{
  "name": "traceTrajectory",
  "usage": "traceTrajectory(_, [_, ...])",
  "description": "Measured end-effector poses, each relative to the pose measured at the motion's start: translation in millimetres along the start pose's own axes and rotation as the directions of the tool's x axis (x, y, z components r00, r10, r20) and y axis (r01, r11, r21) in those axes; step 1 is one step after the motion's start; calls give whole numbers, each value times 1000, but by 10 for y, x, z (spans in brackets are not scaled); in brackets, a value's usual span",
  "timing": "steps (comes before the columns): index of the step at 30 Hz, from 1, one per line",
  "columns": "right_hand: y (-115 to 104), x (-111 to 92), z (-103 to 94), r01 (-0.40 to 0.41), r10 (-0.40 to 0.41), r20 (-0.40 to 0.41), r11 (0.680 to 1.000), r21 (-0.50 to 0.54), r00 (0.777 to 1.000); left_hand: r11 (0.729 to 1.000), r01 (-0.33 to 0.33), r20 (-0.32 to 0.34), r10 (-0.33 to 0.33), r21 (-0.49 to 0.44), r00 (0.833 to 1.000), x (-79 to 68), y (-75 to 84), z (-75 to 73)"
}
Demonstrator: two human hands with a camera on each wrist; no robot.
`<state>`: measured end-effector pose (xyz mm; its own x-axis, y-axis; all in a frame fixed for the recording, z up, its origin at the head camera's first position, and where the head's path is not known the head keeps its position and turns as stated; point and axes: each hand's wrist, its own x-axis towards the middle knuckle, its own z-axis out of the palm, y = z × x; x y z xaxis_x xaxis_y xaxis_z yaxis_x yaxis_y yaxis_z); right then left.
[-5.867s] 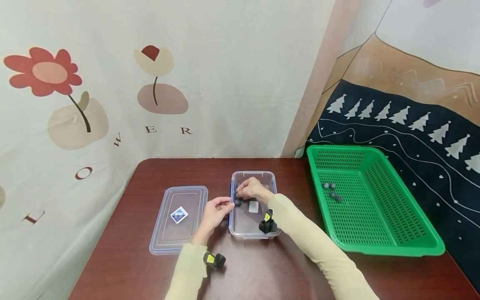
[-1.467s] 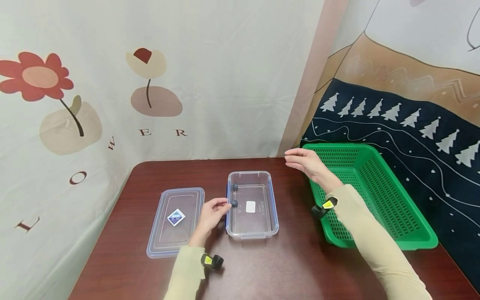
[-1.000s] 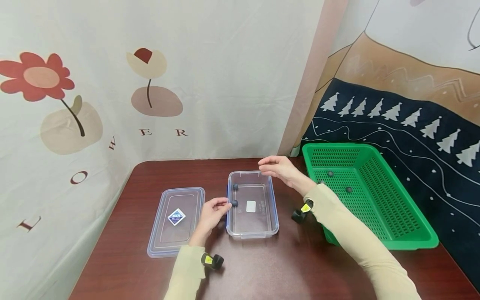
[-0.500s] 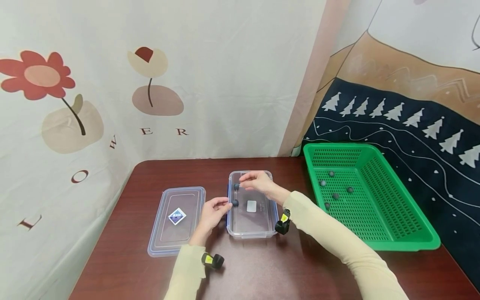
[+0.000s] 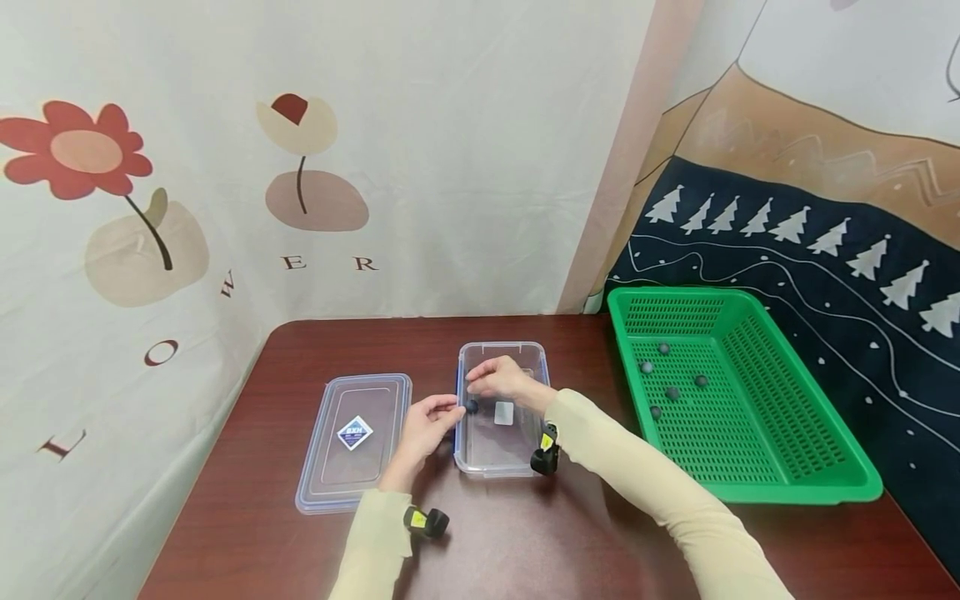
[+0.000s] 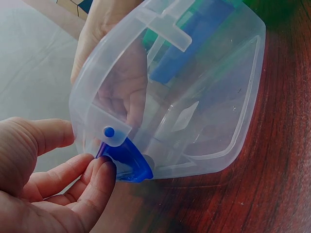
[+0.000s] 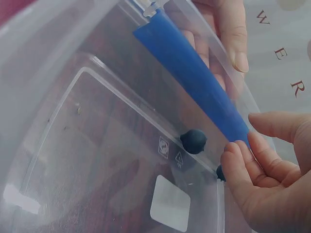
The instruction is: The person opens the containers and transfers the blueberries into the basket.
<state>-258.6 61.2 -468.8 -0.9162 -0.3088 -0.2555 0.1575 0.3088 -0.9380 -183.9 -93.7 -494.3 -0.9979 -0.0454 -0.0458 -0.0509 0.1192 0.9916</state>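
A clear plastic container [image 5: 495, 450] with a blue side latch [image 7: 194, 82] stands on the table. My left hand [image 5: 429, 427] holds its left side, with fingertips at the latch [image 6: 127, 162] in the left wrist view. My right hand [image 5: 506, 379] reaches inside, fingers slightly bent above the left edge of the floor. One small dark blue-grey ball [image 7: 193, 141] with tiny nubs lies by that wall. A second ball [image 7: 220, 173] is mostly hidden behind the right fingers [image 7: 233, 162], and no grip on it shows.
The container's lid [image 5: 352, 467] with a blue diamond label lies flat at left on the brown table [image 5: 510, 550]. A green perforated basket [image 5: 780, 493] stands at right, several small balls [image 5: 672, 392] spread on its floor. A curtain hangs behind.
My right hand went over to the basket and came back into the container, lowering toward the far ball. Another ball now lies in the basket. The left hand stayed at the container's side.
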Motion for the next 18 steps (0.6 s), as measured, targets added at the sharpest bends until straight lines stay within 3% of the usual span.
traceTrajectory(7, [-17, 39, 29, -55, 55, -6, 998, -5, 998, 1000, 8, 5, -8, -1, 1000, -16, 18, -6])
traceTrajectory(13, [14, 103, 18, -127, 127, 38, 992, -5, 991, 1000, 12, -4, -12, 2, 1000, -7, -8, 0])
traceTrajectory(18, [43, 125, 6, -132, 134, 49, 990, -45, 990, 1000, 3, -8, -3, -4, 1000, 1, -23, 8])
